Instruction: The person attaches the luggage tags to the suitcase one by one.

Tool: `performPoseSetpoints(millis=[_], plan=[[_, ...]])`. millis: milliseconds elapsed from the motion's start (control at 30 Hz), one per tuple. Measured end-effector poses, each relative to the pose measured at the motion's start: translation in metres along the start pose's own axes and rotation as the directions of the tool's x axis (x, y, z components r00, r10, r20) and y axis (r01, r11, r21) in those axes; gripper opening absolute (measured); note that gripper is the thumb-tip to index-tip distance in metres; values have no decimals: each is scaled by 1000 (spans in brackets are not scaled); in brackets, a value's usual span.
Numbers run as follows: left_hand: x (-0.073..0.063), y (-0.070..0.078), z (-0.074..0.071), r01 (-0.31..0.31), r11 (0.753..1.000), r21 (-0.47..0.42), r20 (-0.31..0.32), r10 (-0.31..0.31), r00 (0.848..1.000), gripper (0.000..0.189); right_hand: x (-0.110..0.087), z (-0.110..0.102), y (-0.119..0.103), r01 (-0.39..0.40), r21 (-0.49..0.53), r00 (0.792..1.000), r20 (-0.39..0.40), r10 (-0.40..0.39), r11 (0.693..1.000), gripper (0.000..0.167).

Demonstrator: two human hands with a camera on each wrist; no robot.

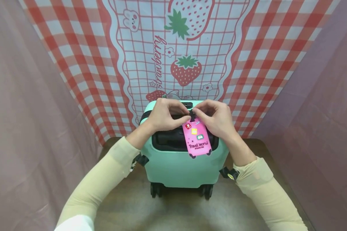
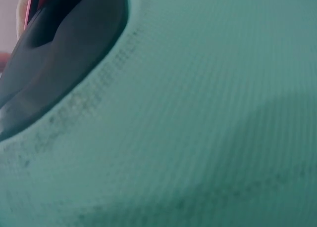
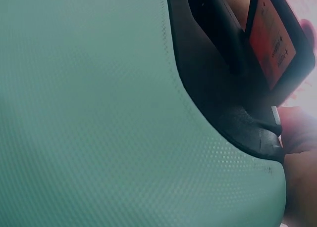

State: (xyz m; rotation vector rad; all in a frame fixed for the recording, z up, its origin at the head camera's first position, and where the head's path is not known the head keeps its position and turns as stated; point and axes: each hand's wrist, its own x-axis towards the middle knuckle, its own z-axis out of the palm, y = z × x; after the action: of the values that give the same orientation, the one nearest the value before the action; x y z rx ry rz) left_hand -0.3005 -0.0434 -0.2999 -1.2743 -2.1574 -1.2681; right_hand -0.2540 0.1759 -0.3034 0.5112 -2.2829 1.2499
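A mint-green suitcase [image 1: 173, 168] stands upright on its wheels in the head view. Against its black recessed panel [image 1: 167, 140] hangs a pink luggage tag [image 1: 197, 139] printed "Travel World", with small coloured stickers. My left hand [image 1: 167, 114] pinches at the tag's black strap [image 1: 192, 116] from the left, its thumb at the tag's upper corner. From the right, my right hand [image 1: 217, 117] pinches the same strap, thumb and index finger together just above the tag. Fingers partly hide the strap. In the right wrist view, the tag's back [image 3: 272, 39] shows a black rim and orange-red face.
Under the suitcase lies a brown wooden tabletop [image 1: 173, 211]. A strawberry-print checked cloth [image 1: 188, 48] hangs right behind it. Pinkish curtains close in the left side [image 1: 40, 128] and the right side [image 1: 315, 128]. Black caster wheels [image 1: 207, 191] show at the suitcase's base.
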Motion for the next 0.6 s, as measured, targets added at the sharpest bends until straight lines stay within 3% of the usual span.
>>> performPoseSetpoints(millis=[267,600], plan=[[0,2,2,24,1000,-4,-26,-24,999,17,-1,-1,2,16,32,999,35,-17,999,13],[0,3,1,45,996,-75,-32,-47,998,20,-3,-3,6,92,72,995,26,-94,993,11]])
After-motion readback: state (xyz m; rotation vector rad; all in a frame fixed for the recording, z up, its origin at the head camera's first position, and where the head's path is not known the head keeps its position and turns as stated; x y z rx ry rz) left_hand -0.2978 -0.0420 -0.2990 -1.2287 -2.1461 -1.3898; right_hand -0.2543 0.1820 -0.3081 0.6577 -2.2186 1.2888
